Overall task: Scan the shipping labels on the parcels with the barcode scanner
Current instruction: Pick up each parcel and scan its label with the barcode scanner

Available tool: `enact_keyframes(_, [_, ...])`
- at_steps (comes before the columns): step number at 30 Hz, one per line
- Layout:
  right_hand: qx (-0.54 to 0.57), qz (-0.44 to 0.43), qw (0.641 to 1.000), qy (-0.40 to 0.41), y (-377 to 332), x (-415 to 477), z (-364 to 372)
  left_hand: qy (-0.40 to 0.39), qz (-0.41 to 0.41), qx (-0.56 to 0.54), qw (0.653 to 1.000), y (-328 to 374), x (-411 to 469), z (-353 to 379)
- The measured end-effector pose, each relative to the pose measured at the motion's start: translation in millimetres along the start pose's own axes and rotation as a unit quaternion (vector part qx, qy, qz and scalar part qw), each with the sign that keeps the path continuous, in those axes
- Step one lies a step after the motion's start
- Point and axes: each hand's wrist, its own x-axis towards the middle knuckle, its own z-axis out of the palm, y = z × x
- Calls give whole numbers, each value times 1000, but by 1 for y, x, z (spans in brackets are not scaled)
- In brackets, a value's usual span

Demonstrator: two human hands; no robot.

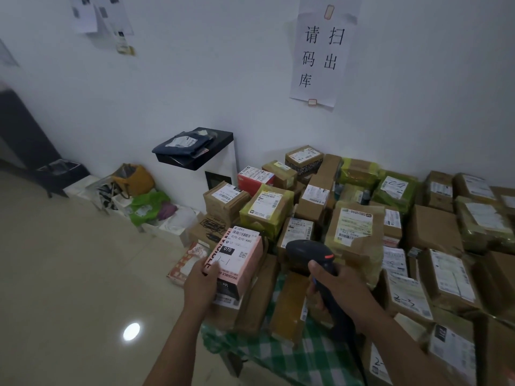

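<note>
Pink rectangular cardboard parcel (237,263), with a white shipping label (241,245) on its upper face, is held in the left grip (201,285). That grip is clamped on the parcel's near end, thumb lying on the top face. The parcel is tilted label-up, probably so the barcode at its far end stays uncovered and faces the reader. Whether its underside is clear of the boxes below, I cannot tell.

Just to the right, the right grip (335,291) is clamped round the handle of the black pistol-shaped barcode scanner (308,252). The scanner's head rises above this grip and seems turned toward the pink parcel; no beam shows on the label, so the read looks not yet made.

Beyond both grips lies a heap of brown and green-taped parcels (359,232), most with labels upward, likely awaiting their turn. Under the grips, a green-and-white checked cloth covers the surface (278,358).
</note>
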Motion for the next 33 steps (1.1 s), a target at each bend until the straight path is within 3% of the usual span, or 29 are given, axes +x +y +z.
enact_keyframes(7, [-4,16,1000,15,2,5,3,85,162,119,976,21,-19,8])
enact_keyframes(11, [54,47,997,14,5,-3,-4,15,295,160,942,26,-47,42])
enact_keyframes(13, [45,46,998,15,9,-9,-11,-53,315,146,936,17,-59,63])
enact_keyframes(15, [-6,50,999,18,17,-15,-18,-121,294,159,935,4,-69,88])
enact_keyframes(17, [-41,63,997,9,25,-22,-26,-139,235,150,950,-13,-76,111])
enact_keyframes(19, [-61,78,995,0,32,-29,-33,-177,110,122,970,-27,-80,126])
enact_keyframes(21, [-76,81,994,-3,40,-36,-41,-262,8,152,953,-43,-82,139])
enact_keyframes(22, [-80,81,993,-4,44,-40,-45,-267,-17,157,951,-52,-80,147])
enact_keyframes(25, [-77,84,993,0,55,-48,-57,-217,-17,201,955,-63,-84,166])
enact_keyframes(28, [-82,87,993,2,61,-53,-66,-105,22,230,967,-59,-95,177])
enact_keyframes(30, [-78,88,993,1,64,-55,-70,-72,34,182,980,-58,-99,175])
enact_keyframes(33, [-86,88,992,-17,66,-54,-71,-77,-14,34,996,-55,-107,159])
